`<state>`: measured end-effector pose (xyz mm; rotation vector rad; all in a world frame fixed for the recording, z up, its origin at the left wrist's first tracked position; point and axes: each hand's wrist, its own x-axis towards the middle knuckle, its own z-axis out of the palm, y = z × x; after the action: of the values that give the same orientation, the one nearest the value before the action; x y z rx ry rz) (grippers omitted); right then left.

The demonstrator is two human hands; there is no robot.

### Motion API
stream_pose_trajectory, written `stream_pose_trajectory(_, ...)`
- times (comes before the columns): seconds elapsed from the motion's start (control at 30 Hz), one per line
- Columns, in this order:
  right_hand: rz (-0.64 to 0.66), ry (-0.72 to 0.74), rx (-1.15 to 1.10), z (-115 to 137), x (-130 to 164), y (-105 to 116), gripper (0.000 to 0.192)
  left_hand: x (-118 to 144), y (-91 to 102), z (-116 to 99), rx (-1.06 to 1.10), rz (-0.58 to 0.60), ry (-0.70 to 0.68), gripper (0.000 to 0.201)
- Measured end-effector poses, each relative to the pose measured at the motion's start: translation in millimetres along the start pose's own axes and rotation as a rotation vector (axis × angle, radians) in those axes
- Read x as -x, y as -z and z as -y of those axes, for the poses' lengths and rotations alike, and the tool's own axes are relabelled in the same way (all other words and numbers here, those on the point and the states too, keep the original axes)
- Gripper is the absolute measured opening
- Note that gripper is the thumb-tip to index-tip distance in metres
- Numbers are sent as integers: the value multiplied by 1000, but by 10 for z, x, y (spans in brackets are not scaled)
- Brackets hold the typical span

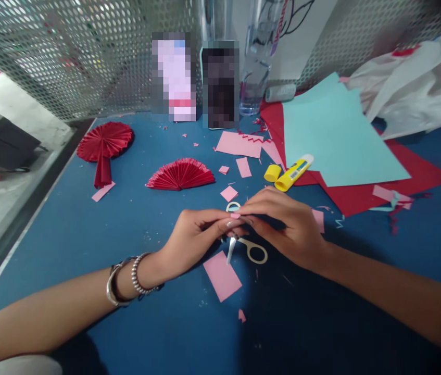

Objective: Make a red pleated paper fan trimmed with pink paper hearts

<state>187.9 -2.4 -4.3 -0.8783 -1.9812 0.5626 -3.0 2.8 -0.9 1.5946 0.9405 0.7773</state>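
Observation:
Over the middle of the blue table, my left hand (197,234) and my right hand (286,224) meet at the fingertips. Both pinch one small piece of pink paper (235,215); most of it is covered by the fingers. Beneath them lie white-handled scissors (257,253) with the blades spread, partly hidden by my hands. A blade tip rests over a pink paper rectangle (222,278). Just beyond my fingers is a small pink square (229,194). A red pleated paper fan (181,174) lies past my left hand. Near my right hand is an uncapped yellow glue stick (292,174).
A round red pleated fan with a handle (103,148) lies at the left. Teal paper (341,135) overlaps red paper (403,169) at the right, beside a white plastic bag (419,78). Two blurred phones and a clear bottle (253,88) stand against the perforated metal panel (87,57).

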Motion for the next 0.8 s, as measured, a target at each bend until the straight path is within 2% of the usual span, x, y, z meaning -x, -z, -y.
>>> stream_pose_trajectory(0.23, -18, -19, 19, 24, -10, -16, 11, 8, -3, 6, 3, 78, -30, 20)
stream_pose_trajectory(0.5, 12, -86, 36, 24, -10, -32, 13, -17, -24, 5, -4, 45, 23, 23)
stream_pose_trajectory(0.63, 10, -56, 54, 34, -21, -35, 16, -14, -10, 10, -113, 68, 18, 24)
stream_pose_trajectory(0.8, 15, -103, 1, 53, -24, -47, 7, -9, -4, 6, -264, 113, 35, 22)
